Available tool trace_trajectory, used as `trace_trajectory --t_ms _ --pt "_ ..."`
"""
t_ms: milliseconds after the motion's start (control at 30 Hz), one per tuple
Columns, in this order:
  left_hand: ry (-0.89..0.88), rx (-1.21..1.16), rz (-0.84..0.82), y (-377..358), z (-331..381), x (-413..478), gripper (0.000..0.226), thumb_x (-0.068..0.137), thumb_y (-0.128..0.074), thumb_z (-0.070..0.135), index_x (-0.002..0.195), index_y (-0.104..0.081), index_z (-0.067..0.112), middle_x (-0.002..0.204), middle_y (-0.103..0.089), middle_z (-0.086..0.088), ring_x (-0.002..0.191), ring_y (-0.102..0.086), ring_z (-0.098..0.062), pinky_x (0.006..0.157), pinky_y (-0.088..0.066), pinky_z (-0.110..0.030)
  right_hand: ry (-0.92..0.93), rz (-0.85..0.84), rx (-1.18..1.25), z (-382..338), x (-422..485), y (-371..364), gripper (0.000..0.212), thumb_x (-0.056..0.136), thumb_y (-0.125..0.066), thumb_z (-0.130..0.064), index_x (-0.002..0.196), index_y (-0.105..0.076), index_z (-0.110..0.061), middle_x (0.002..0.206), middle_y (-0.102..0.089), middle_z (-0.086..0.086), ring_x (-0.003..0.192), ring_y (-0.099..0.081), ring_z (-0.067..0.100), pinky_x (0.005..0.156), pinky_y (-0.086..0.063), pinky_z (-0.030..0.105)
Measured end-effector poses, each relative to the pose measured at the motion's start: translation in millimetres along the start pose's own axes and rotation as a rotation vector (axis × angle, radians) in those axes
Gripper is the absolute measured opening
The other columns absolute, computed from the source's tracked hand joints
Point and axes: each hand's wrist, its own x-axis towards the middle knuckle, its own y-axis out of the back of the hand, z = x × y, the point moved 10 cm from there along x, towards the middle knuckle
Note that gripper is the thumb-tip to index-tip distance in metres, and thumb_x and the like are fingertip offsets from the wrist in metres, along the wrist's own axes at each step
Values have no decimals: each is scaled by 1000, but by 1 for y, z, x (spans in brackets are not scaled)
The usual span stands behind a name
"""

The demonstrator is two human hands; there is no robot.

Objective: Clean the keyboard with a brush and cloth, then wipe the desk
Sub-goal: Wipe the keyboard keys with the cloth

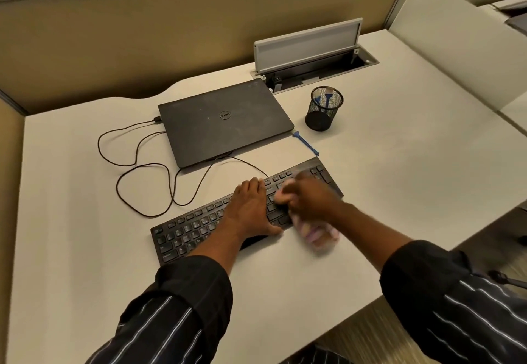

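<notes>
A black keyboard [199,223] lies slanted on the pale desk [85,192]. My left hand [249,206] rests flat on its middle keys, fingers straight. My right hand [308,198] is blurred by motion over the keyboard's right part and grips a bunched pinkish cloth [316,235], whose loose end trails onto the desk in front of the keyboard. A thin blue brush [305,143] lies on the desk just behind the keyboard's right end, beside the laptop's corner.
A closed black laptop [222,121] lies behind the keyboard, with a looping black cable [137,169] to its left. A black mesh cup [323,108] holding blue tools stands at the right. Behind it an open cable hatch [310,49] is set into the desk. Partition walls enclose the desk.
</notes>
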Motion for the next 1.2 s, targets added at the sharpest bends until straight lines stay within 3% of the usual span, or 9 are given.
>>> trace_trajectory --t_ms 67,133,267,400,600,733,833,1033,1200 --pt "-10 3 18 1 1 0 123 65 -56 85 150 -27 2 142 -37 -12 126 -38 -27 112 -33 -37 182 -193 -23 -39 -15 -17 27 85 -65 -29 111 -70 -26 105 -53 1 85 -55 15 75 -49 31" --pt "-20 10 33 3 3 -1 121 66 -54 85 149 -28 2 140 -38 -12 124 -38 -26 112 -34 -37 249 -223 -109 -42 -18 -18 26 85 -67 -31 111 -70 -29 104 -52 0 81 -55 14 71 -49 30" --pt "-5 7 11 1 1 -3 126 62 -69 82 151 -24 5 143 -36 -9 127 -37 -26 115 -31 -38 74 -239 -118 15 -8 -3 30 86 -67 -27 115 -68 -25 106 -52 -2 88 -54 14 68 -38 27" --pt "5 32 -10 1 1 1 132 61 -68 84 154 -19 5 145 -35 -11 128 -37 -28 116 -31 -40 -96 -153 -101 40 -7 6 28 84 -67 -36 111 -69 -29 103 -51 -3 91 -52 14 70 -40 28" --pt "31 52 -27 4 10 16 139 60 -63 90 155 -15 0 149 -35 -16 129 -39 -31 114 -33 -41 67 -122 -41 -15 -11 -9 28 84 -67 -37 110 -70 -28 99 -53 0 90 -56 15 75 -48 31" --pt "7 31 -13 5 19 23 141 56 -64 92 153 -18 0 149 -35 -14 133 -37 -29 118 -29 -39 -341 158 152 82 -9 28 41 83 -66 -26 122 -55 -20 110 -65 6 98 -61 25 73 -44 30" --pt "23 5 5 5 25 29 138 55 -67 90 152 -21 2 145 -38 -12 129 -39 -28 115 -31 -38 -510 361 156 106 -16 38 28 87 -62 -23 112 -55 -14 101 -66 9 90 -61 28 67 -39 31" --pt "17 -17 27 4 29 35 123 57 -70 84 144 -32 6 131 -43 -8 113 -40 -24 100 -38 -35 -87 161 89 29 16 16 26 89 -60 -27 112 -70 -20 104 -71 4 93 -64 22 77 -46 29" --pt "27 28 -18 4 30 35 126 56 -68 87 145 -32 4 131 -42 -9 114 -41 -26 103 -39 -39 -455 326 144 115 10 53 19 90 -53 -18 93 -72 -14 90 -70 8 79 -56 21 65 -33 28"
